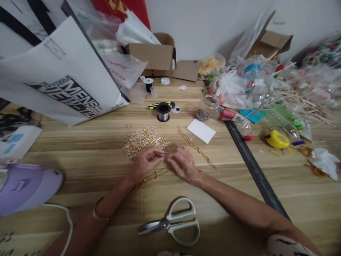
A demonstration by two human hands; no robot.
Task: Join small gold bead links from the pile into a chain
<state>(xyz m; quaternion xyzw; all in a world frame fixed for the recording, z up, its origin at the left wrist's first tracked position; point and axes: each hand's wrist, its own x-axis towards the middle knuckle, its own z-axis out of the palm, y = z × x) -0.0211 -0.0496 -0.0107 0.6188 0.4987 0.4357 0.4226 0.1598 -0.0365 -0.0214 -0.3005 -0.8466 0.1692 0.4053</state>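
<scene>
My left hand (147, 161) and my right hand (184, 164) meet fingertip to fingertip over the wooden table. Both are pinched closed at a tiny gold piece that is too small to make out clearly. Just behind my left hand lies a pile of small gold and silver pieces (142, 139). A gold beaded chain (156, 174) runs on the table below my hands, partly hidden by them. Another gold chain (198, 149) lies stretched out beyond my right hand. Nearer to me rest scissors (169, 223) with pale handles, their blades pointing left.
Behind the pile stand a wire spool (163, 113) and a black thread spool (148, 85). A bead jar (206, 108), white paper (201, 131) and yellow tape measure (277, 139) are to the right. A white bag (61, 74) and purple device (29, 188) are left.
</scene>
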